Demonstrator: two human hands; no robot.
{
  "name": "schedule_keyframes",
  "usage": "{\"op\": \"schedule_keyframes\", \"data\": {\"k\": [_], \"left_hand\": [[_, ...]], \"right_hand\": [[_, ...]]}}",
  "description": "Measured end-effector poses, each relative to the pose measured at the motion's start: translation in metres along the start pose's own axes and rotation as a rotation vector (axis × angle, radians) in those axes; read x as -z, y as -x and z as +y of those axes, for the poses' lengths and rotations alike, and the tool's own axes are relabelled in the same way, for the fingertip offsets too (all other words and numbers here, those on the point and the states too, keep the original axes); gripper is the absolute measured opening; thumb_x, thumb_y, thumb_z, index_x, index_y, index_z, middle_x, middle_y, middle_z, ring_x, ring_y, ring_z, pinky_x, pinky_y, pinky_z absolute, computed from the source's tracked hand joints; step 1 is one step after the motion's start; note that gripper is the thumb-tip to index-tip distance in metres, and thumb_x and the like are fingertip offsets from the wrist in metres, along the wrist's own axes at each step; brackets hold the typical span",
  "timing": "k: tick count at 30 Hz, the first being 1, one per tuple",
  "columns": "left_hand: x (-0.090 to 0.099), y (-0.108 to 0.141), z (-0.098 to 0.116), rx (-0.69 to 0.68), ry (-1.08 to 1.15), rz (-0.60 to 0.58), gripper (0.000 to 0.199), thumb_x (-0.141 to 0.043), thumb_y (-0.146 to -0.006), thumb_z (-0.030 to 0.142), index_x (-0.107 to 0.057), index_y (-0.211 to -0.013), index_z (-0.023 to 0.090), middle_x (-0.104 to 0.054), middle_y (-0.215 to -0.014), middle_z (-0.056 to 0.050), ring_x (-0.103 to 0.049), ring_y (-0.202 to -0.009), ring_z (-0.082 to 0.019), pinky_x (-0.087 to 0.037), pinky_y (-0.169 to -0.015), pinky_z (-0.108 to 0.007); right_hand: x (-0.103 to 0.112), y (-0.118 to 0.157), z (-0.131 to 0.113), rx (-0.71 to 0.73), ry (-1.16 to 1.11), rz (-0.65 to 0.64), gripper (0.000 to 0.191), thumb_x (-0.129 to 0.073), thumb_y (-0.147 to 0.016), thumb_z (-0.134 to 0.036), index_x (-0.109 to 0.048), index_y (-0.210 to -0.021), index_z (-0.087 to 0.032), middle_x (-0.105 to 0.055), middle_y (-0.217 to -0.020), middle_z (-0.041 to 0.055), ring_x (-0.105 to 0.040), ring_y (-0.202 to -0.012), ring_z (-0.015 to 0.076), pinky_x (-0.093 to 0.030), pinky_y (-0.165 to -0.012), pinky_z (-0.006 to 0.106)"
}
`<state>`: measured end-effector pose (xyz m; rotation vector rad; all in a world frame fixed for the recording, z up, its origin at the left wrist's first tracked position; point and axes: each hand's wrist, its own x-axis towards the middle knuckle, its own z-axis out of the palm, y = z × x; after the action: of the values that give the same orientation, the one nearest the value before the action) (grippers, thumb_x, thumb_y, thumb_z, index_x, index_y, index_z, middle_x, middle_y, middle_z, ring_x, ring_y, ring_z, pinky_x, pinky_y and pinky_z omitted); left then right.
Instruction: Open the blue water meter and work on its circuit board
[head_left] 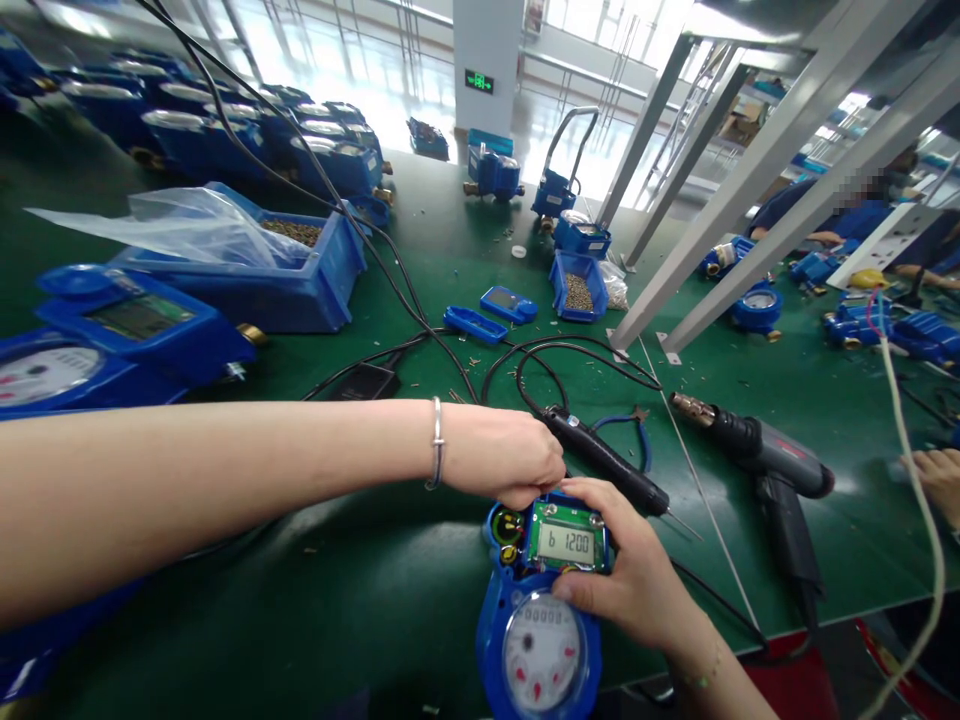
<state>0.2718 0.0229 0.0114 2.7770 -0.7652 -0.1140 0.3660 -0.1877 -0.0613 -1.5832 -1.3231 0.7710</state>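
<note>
The meter housing [491,625] is smooth blue plastic — the green tabletop [337,610] glossy, 1 bracelet [437,442] shiny metal.

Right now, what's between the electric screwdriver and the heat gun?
Blue-handled pliers beside the electric screwdriver, then a pale line along the green tabletop; head view.

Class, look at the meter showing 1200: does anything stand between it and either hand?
Nothing visible does. The right hand grips the meter directly; the left hand is at its top edge, fingertips hidden, so contact there can't be judged.
</note>
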Motion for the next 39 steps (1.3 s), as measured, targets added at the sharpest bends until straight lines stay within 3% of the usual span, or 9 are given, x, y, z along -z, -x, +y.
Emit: {"op": "schedule_keyframes", "data": {"k": [8,12,20,25,31,39], "left_hand": [[-0.004,0.009,0.010,0.044,-0.152,0.051,0.016,-0.067,-0.087,0.013,-0.062,-0.073,0.020,-0.067,-0.075,-0.003,-0.057,-0.076,-0.020,-0.038,-0.089,-0.035],[-0.005,0.014,0.010,0.027,-0.170,0.035,0.013,-0.060,-0.092,0.014,-0.063,-0.079,0.018,-0.067,-0.080,-0.005,-0.056,-0.079,-0.021,-0.036,-0.092,-0.034],[-0.012,0.017,0.015,0.118,-0.159,0.052,0.015,-0.052,-0.095,0.013,-0.062,-0.084,0.017,-0.065,-0.081,-0.006,-0.053,-0.078,-0.022,-0.033,-0.095,-0.039],[-0.009,0.017,0.012,0.133,-0.052,0.031,0.006,-0.065,-0.088,0.015,-0.065,-0.085,0.020,-0.067,-0.084,-0.002,-0.058,-0.080,-0.018,-0.036,-0.091,-0.033],[0.001,0.012,0.007,0.129,0.000,-0.016,0.011,-0.072,-0.080,0.012,-0.067,-0.078,0.022,-0.068,-0.081,0.000,-0.060,-0.082,-0.018,-0.042,-0.079,-0.029],[0.009,0.005,0.016,0.181,-0.037,-0.064,0.010,-0.060,-0.090,0.018,-0.063,-0.081,0.019,-0.067,-0.087,-0.005,-0.058,-0.081,-0.021,-0.043,-0.077,-0.032]], "right_hand": [[-0.003,0.002,0.002,0.004,0.024,0.026,0.063,-0.076,-0.074,-0.053,-0.050,-0.126,-0.029,-0.056,-0.129,0.0052,-0.054,-0.120,0.0243,-0.044,-0.103,0.036],[-0.004,0.003,0.003,0.008,0.027,0.037,0.064,-0.075,-0.075,-0.052,-0.049,-0.128,-0.027,-0.055,-0.131,0.0071,-0.053,-0.122,0.0256,-0.045,-0.103,0.037],[-0.005,0.004,0.005,0.022,0.015,0.035,0.061,-0.075,-0.076,-0.051,-0.049,-0.128,-0.030,-0.054,-0.132,0.0033,-0.052,-0.123,0.0216,-0.043,-0.104,0.032],[-0.006,0.003,0.004,0.018,0.009,0.033,0.061,-0.074,-0.076,-0.054,-0.047,-0.128,-0.035,-0.053,-0.131,-0.0011,-0.051,-0.123,0.0180,-0.041,-0.104,0.027],[-0.005,0.003,0.004,0.008,0.005,0.025,0.063,-0.075,-0.076,-0.054,-0.048,-0.127,-0.030,-0.053,-0.131,0.0024,-0.050,-0.122,0.0211,-0.040,-0.104,0.030],[-0.005,0.003,0.003,0.009,-0.007,0.018,0.062,-0.075,-0.076,-0.054,-0.046,-0.128,-0.034,-0.052,-0.131,-0.0021,-0.049,-0.123,0.0167,-0.037,-0.106,0.026]]}}
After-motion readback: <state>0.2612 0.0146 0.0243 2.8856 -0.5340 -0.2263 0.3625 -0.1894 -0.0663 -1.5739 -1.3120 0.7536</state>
